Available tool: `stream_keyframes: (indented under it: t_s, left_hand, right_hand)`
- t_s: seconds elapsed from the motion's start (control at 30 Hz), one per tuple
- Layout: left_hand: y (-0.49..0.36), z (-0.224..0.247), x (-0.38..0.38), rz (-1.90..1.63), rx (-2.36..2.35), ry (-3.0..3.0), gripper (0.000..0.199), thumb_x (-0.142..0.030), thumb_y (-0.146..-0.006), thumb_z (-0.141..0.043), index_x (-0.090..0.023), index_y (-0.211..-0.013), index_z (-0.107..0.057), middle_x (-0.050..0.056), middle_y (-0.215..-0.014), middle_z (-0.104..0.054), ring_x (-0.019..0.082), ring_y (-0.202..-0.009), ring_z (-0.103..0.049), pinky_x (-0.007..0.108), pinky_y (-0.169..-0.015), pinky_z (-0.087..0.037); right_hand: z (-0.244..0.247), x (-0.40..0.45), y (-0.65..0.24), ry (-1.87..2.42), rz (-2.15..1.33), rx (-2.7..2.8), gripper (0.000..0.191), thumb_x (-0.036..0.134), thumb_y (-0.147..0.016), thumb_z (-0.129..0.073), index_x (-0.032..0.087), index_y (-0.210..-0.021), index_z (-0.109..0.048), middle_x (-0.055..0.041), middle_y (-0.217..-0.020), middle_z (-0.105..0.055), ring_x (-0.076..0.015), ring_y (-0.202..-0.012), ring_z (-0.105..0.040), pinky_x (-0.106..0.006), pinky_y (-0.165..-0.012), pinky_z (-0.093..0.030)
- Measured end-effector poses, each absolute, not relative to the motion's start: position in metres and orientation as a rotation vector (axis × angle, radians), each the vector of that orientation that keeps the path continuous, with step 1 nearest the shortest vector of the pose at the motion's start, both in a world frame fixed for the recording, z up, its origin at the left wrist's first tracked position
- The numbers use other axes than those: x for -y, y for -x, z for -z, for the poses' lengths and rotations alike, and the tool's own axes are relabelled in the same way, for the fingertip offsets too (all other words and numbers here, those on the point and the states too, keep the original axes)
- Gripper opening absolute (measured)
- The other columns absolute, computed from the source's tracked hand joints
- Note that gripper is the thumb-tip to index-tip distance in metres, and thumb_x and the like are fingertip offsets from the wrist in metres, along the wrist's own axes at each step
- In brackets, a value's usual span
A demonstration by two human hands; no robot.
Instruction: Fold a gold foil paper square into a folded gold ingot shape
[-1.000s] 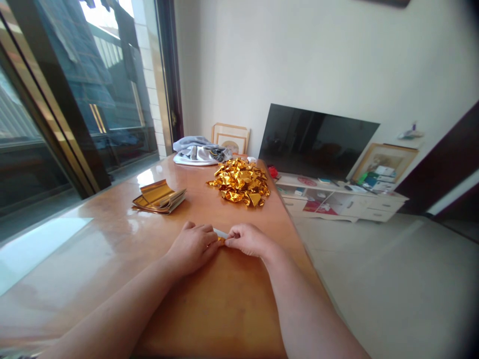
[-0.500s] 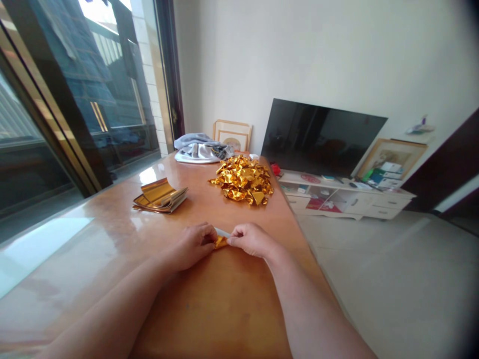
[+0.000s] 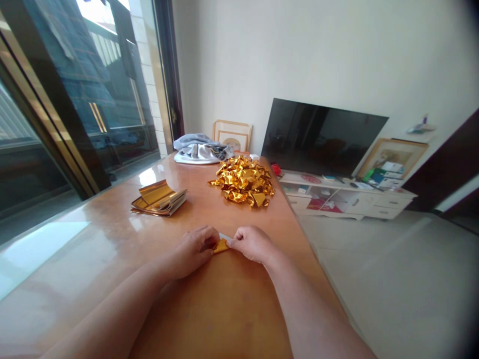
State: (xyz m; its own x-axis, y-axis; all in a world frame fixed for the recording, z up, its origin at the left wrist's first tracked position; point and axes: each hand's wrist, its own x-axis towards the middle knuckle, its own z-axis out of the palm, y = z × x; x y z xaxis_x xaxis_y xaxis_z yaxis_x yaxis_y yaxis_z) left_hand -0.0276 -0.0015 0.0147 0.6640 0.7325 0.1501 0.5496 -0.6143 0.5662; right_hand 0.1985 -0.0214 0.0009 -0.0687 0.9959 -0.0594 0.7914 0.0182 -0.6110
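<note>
While I pinch: my left grip [image 3: 192,252] and right grip [image 3: 252,244] are clamped together from either side on a small gold foil piece [image 3: 221,246].
Where it sits: between my fingertips, over the near part of the polished wooden surface [image 3: 209,309], with a thin white strip [image 3: 225,237] showing just beyond it.
Step in hand: it looks like folding, judging by the foil's angled, pointed shape.
Next move calls for: an even press along the crease, since thin foil tears easily.
Foil stack [image 3: 159,198]: far left, flat sheets with a curling, shiny top sheet.
Crumpled foil heap [image 3: 241,182]: farther off, centre, a loose pile of sharp, glinting creases.
Far end: a rumpled grey cloth [image 3: 198,149] lies on the surface, left of the heap.
</note>
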Motion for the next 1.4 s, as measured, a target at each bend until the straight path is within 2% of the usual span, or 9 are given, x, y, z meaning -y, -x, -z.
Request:
stream_keyframes:
  t_s: [0.17, 0.27, 0.43, 0.53, 0.7, 0.8, 0.93, 1.4]
  left_hand:
    - [0.030, -0.014, 0.002, -0.473, -0.890, -2.499, 0.035, -0.017, -0.091, -0.049, -0.030, -0.115, -0.070, 0.005, -0.106, -0.063, 0.020, -0.098, -0.061, 0.033, -0.090, -0.047]
    - [0.031, -0.010, 0.001, -0.449, -0.871, -2.556, 0.037, -0.020, -0.095, -0.047, -0.034, -0.121, -0.070, 0.006, -0.106, -0.063, 0.021, -0.099, -0.060, 0.033, -0.091, -0.047]
    - [0.032, -0.005, -0.001, -0.430, -0.856, -2.588, 0.034, -0.024, -0.098, -0.047, -0.032, -0.120, -0.071, 0.006, -0.108, -0.062, 0.021, -0.100, -0.059, 0.033, -0.090, -0.046]
    - [0.032, -0.003, -0.003, -0.422, -0.856, -2.600, 0.034, -0.024, -0.098, -0.047, -0.032, -0.121, -0.070, 0.006, -0.108, -0.062, 0.021, -0.100, -0.058, 0.033, -0.089, -0.046]
    - [0.033, -0.002, -0.003, -0.403, -0.862, -2.605, 0.034, -0.025, -0.099, -0.047, -0.033, -0.123, -0.070, 0.006, -0.108, -0.061, 0.020, -0.100, -0.058, 0.032, -0.087, -0.045]
    - [0.033, -0.003, -0.002, -0.401, -0.864, -2.610, 0.036, -0.025, -0.099, -0.046, -0.035, -0.126, -0.068, 0.006, -0.109, -0.061, 0.020, -0.099, -0.058, 0.031, -0.086, -0.044]
    - [0.033, -0.005, 0.001, -0.400, -0.884, -2.600, 0.036, -0.028, -0.100, -0.046, -0.036, -0.127, -0.068, 0.006, -0.110, -0.062, 0.021, -0.099, -0.058, 0.032, -0.087, -0.043]
    - [0.031, -0.007, 0.000, -0.409, -0.889, -2.562, 0.034, -0.027, -0.098, -0.049, -0.035, -0.123, -0.071, 0.005, -0.109, -0.063, 0.021, -0.101, -0.059, 0.031, -0.086, -0.044]
  right_hand:
    - [-0.007, 0.023, -0.195, 1.861, -0.696, 1.917, 0.034, 0.050, -0.078, -0.072, 0.021, -0.061, -0.066, 0.0025, -0.055, -0.059, -0.0105, -0.049, -0.044, -0.026, -0.051, -0.021]
    - [-0.006, 0.022, -0.196, 1.854, -0.710, 1.900, 0.030, 0.048, -0.076, -0.072, 0.020, -0.065, -0.067, 0.0022, -0.058, -0.061, -0.0109, -0.050, -0.046, -0.026, -0.050, -0.022]
    - [-0.002, 0.023, -0.206, 1.723, -0.922, 1.861, 0.008, 0.023, -0.076, -0.064, 0.019, -0.077, -0.071, 0.0028, -0.062, -0.062, -0.0109, -0.055, -0.049, -0.022, -0.051, -0.028]
    - [-0.002, 0.023, -0.211, 1.684, -1.019, 1.850, 0.017, 0.016, -0.074, -0.058, 0.019, -0.083, -0.072, 0.0031, -0.064, -0.062, -0.0108, -0.056, -0.050, -0.021, -0.051, -0.030]
    - [0.000, 0.023, -0.212, 1.691, -1.002, 1.859, 0.013, 0.027, -0.079, -0.060, 0.018, -0.080, -0.069, 0.0043, -0.063, -0.058, -0.0091, -0.053, -0.043, -0.021, -0.048, -0.026]
    - [0.003, 0.024, -0.209, 1.720, -0.917, 1.863, 0.017, 0.034, -0.079, -0.063, 0.018, -0.078, -0.068, 0.0038, -0.064, -0.060, -0.0097, -0.055, -0.047, -0.021, -0.047, -0.027]
    - [0.005, 0.025, -0.205, 1.766, -0.783, 1.889, 0.015, 0.033, -0.080, -0.064, 0.019, -0.077, -0.069, 0.0026, -0.067, -0.065, -0.0105, -0.059, -0.053, -0.022, -0.050, -0.027]
    - [0.004, 0.026, -0.201, 1.846, -0.688, 1.950, 0.010, 0.025, -0.080, -0.063, 0.020, -0.074, -0.069, 0.0019, -0.067, -0.067, -0.0108, -0.057, -0.052, -0.024, -0.051, -0.023]
